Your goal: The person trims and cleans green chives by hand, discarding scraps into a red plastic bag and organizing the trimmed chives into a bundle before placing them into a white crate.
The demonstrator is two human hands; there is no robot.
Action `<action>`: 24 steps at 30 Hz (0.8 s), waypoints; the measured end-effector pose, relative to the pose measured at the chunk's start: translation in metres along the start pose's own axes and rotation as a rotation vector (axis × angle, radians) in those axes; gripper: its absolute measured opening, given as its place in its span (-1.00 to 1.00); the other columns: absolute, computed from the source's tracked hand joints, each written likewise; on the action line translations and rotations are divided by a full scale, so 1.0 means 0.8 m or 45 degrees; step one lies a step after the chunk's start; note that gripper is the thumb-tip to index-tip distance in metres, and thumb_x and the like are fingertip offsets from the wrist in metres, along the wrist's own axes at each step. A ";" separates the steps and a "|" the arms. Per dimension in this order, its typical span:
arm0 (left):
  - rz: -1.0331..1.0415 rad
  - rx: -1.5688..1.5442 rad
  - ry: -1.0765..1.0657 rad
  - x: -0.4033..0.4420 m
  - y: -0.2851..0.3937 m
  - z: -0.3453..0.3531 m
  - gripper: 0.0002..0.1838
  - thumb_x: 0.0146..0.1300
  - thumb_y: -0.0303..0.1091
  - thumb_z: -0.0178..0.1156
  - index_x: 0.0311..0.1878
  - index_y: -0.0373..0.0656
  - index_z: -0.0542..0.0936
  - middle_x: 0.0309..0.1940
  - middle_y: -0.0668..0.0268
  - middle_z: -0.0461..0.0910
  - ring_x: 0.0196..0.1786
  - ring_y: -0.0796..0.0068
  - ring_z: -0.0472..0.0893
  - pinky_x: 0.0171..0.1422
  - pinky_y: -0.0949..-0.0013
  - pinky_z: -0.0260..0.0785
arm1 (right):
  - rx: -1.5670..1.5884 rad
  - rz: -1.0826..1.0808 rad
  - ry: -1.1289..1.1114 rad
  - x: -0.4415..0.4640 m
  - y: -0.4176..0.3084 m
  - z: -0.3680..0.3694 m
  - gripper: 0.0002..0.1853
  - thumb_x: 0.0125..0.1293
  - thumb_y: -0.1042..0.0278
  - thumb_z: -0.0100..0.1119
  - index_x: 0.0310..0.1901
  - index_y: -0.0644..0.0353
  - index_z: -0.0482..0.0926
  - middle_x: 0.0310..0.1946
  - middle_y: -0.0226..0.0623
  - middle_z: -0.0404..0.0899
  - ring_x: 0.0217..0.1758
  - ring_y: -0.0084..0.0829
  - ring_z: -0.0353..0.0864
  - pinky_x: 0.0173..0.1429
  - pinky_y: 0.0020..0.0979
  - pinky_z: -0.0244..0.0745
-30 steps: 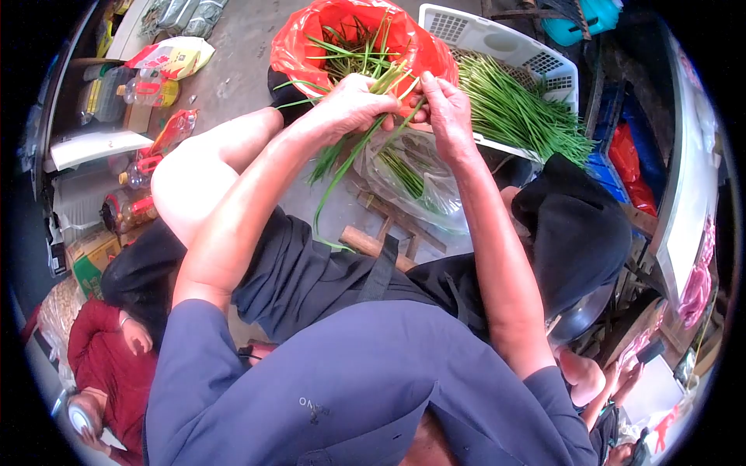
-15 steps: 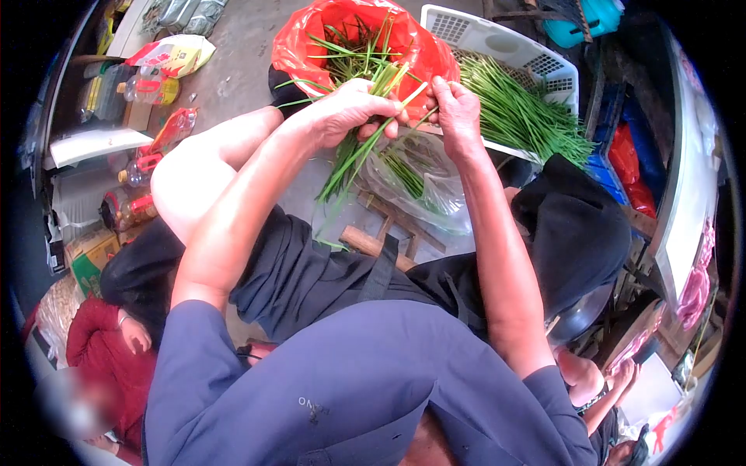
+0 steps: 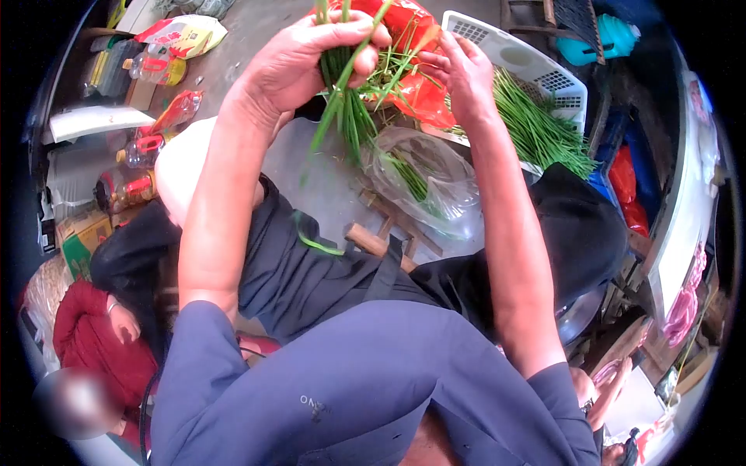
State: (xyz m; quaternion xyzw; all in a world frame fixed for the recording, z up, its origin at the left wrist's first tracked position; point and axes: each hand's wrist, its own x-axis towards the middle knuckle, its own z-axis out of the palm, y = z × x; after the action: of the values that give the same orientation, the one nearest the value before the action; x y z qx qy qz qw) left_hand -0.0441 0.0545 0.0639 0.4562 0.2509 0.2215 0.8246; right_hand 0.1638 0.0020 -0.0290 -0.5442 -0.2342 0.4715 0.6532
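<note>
1. At twelve o'clock, holding a bundle of long, thin green stalks (image 3: 353, 124) in the left hand (image 3: 299, 58), with fingers closed around it and lower ends hanging down.
2. Towards one o'clock, raising the right hand (image 3: 468, 81), apart from the left, with fingers half curled and slightly parted; cannot tell whether pinching anything.
3. Between and behind both, showing a crinkled red plastic bag (image 3: 423, 97) with green scraps.
4. Between one and two o'clock, seeing more green stalks (image 3: 544, 128) in a white perforated plastic basket (image 3: 513, 54).
5. Near two o'clock, closer in, finding a clear plastic bag (image 3: 451, 186) around a smaller green bunch (image 3: 408, 175).
</note>
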 end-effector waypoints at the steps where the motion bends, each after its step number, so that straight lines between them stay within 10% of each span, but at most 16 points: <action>1: 0.056 -0.032 -0.045 0.000 0.002 -0.002 -0.75 0.39 -0.28 0.03 -0.07 -0.27 0.54 -0.51 0.36 0.52 -0.45 0.55 0.49 -0.28 0.45 0.39 | -0.065 -0.009 -0.010 0.002 0.000 0.006 -0.69 0.32 0.23 0.16 -0.19 0.41 0.53 -0.42 -0.25 0.60 -0.44 -0.48 0.63 -0.29 -0.48 0.57; 13: 0.027 -0.311 0.320 -0.005 0.009 -0.001 -0.85 0.33 -0.36 0.10 -0.17 -0.23 0.54 -0.50 0.33 0.56 -0.64 0.63 0.39 -0.48 0.52 0.22 | -0.912 0.731 -0.428 -0.091 0.158 -0.110 -0.69 0.20 0.16 0.14 -0.52 0.25 0.57 -0.66 -0.30 0.56 -0.60 -0.48 0.56 -0.42 -0.43 0.49; 24: -0.032 -0.092 0.595 0.007 -0.003 -0.008 -0.81 0.29 -0.42 0.06 -0.08 -0.26 0.51 -0.49 0.40 0.46 -0.66 0.78 0.23 -0.52 0.62 0.11 | -1.426 0.373 -0.164 -0.087 0.356 -0.184 -0.79 0.11 0.21 0.16 -0.42 0.18 0.62 -0.61 -0.20 0.61 -0.55 -0.31 0.63 -0.39 -0.27 0.50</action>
State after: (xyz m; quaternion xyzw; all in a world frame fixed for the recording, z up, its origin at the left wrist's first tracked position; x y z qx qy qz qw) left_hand -0.0435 0.0610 0.0577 0.3595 0.4324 0.3197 0.7626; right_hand 0.1507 -0.1416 -0.3237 -0.8038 -0.4093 0.3933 0.1782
